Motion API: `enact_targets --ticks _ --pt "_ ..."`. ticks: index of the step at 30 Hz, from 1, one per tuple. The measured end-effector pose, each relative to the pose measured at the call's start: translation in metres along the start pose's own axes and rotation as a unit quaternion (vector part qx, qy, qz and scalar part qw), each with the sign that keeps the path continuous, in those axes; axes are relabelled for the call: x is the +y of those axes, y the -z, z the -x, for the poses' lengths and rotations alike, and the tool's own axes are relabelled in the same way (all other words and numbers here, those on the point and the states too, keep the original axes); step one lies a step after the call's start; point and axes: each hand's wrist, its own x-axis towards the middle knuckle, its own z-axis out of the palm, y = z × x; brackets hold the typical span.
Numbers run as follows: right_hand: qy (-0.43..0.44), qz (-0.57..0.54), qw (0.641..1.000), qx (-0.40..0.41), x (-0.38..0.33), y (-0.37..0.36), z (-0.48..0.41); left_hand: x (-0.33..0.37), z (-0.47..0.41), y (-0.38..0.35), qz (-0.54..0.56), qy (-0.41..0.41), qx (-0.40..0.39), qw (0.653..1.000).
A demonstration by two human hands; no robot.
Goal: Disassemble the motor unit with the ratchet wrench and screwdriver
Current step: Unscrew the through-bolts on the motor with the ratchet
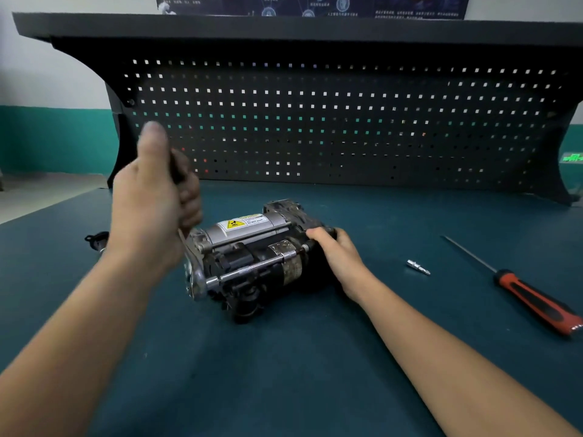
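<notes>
The left hand (157, 197) gripped the wrench (198, 276), thumb up. The right hand (334, 250) clasped the motor (252, 247) on the tabletop (284, 357).

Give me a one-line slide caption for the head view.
Left hand grips the ratchet wrench at one end of the motor unit, right hand holds the other; screwdriver lies aside.

my left hand (154, 197) is smeared with motion blur, and its fist hides most of the ratchet wrench (198, 279) handle. my right hand (334, 250) curls its fingertips out of sight behind the 3 o'clock end of the motor unit (252, 247). at 4 o'clock the frame edge cuts off the butt of the screwdriver (533, 301). at 9 o'clock my forearm half hides a small black thing (96, 239). at 12 o'clock, the print on the poster (315, 4) is too small to read.
</notes>
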Motion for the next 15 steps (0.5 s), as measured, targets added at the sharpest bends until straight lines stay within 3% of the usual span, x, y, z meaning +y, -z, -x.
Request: enact_targets --ticks 3,4,6,8,9,10,11,13,14,15 --pt "0.011 -0.012 1.000 0.012 0.001 -0.003 -0.001 -0.027 -0.030 0.028 0.165 0.186 0.102 0.963" --pt "0.015 -0.015 1.000 0.020 0.002 -0.004 -0.001 -0.036 -0.029 0.035 0.228 0.215 0.100 0.944" --pt "0.019 -0.022 0.999 0.036 0.004 -0.006 -0.001 -0.042 -0.027 0.036 0.243 0.241 0.117 0.932" --pt "0.020 -0.027 0.998 0.050 0.007 -0.008 -0.001 -0.028 -0.018 0.026 0.202 0.162 0.091 0.962" --pt "0.019 -0.027 0.998 0.054 0.007 -0.009 -0.001 -0.022 -0.011 0.014 0.104 0.067 0.044 0.991" --pt "0.018 -0.028 0.998 0.055 0.006 -0.009 -0.001 -0.013 -0.003 0.007 -0.056 -0.064 -0.038 0.996" --pt "0.017 -0.029 0.998 0.056 0.006 -0.009 -0.001 -0.015 0.014 -0.002 -0.239 -0.169 -0.126 0.948" --pt "0.020 -0.030 0.998 0.058 0.006 -0.008 -0.001 -0.030 0.038 -0.004 -0.482 -0.278 -0.308 0.772" --pt "0.021 -0.031 0.998 0.058 0.007 -0.008 -0.001 -0.033 0.048 -0.001 -0.507 -0.358 -0.364 0.694" --pt "0.021 -0.029 0.998 0.057 0.007 -0.008 -0.001 -0.032 0.057 0.000 -0.498 -0.420 -0.391 0.650"
